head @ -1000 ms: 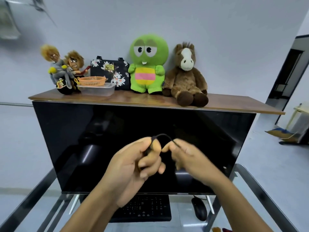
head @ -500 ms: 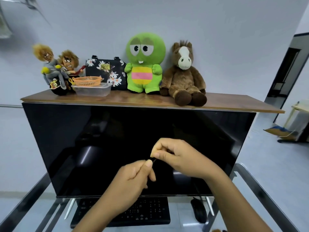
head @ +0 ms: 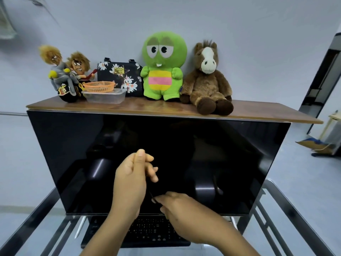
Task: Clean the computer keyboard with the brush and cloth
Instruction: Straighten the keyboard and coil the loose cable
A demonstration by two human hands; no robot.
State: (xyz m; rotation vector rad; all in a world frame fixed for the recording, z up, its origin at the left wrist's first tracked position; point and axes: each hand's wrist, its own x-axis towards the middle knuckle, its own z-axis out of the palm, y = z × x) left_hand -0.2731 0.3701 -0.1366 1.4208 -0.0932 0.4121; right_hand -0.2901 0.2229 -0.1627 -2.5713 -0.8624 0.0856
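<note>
A black keyboard [head: 147, 234] lies on the glass table under the monitor's lower edge, partly covered by my forearms. My left hand [head: 131, 182] is raised in front of the dark screen, thumb up and fingers loosely curled. My right hand [head: 184, 209] is lower, just above the keyboard, its fingertips pinching a thin black cord [head: 151, 195]. The cord runs up behind the edge of my left palm, so only a short piece shows. I see no brush and no cloth.
A large black monitor [head: 73, 154] stands close in front of my hands. A wooden shelf [head: 258, 115] above it carries plush toys, a floral bag and a plastic tub with an orange basket [head: 99, 86]. Metal table rails [head: 287, 213] run along both sides.
My right hand has dropped from above my left hand to just over the keyboard, drawing the cord down. My left hand has risen with its thumb pointing up.
</note>
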